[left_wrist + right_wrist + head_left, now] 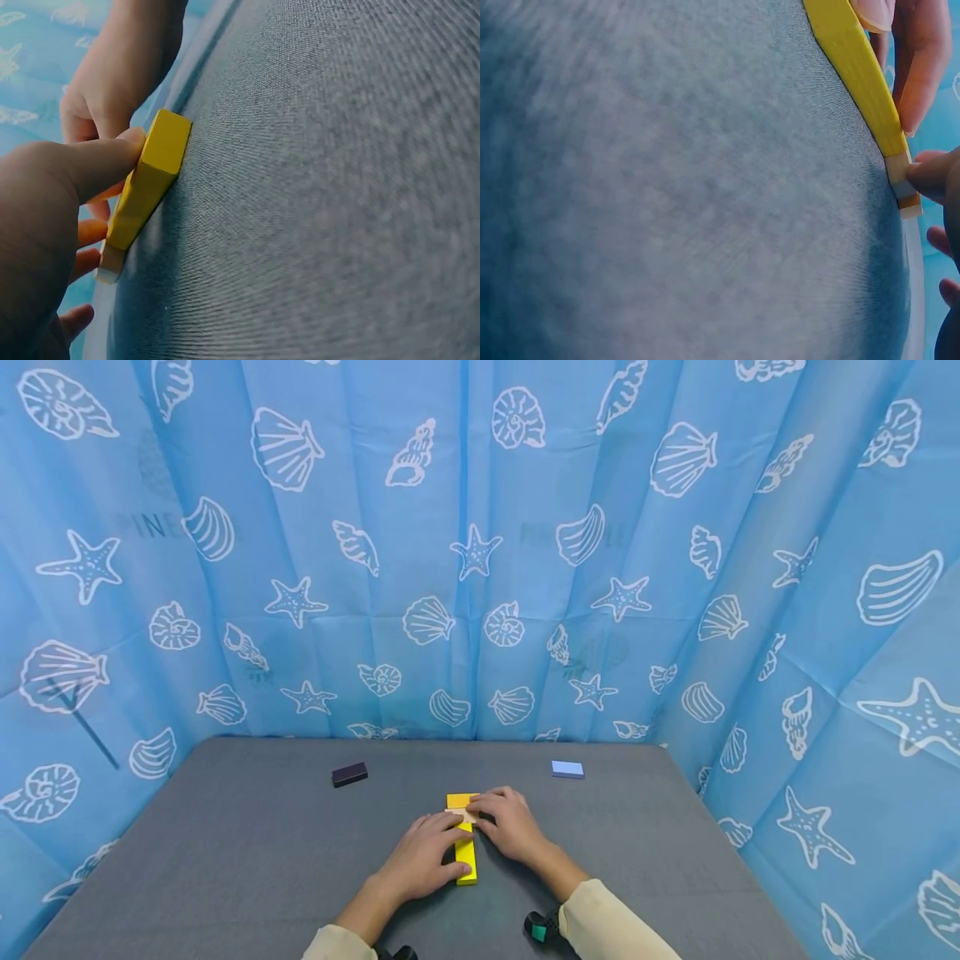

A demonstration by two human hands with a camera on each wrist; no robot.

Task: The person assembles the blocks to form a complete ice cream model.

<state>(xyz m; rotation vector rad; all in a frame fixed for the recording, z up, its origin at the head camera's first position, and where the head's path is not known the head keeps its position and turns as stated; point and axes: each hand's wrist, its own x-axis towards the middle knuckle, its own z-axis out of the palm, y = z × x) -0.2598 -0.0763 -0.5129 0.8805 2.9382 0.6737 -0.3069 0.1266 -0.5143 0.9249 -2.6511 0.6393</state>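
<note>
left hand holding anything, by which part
Left hand touches the yellow block, thumb at its near end; whether it grips or presses can't be told.

The grey, seemingly cloth-covered table (247, 843) carries several coloured blocks (467, 853).

Head cam: high, faces forward and down across the table (247, 843) to the curtain (401, 547); widest, farthest off. Both wrist cams: low, close, tilted sideways, skimming the table from the left and right. All three share the yellow block (466, 853).
</note>
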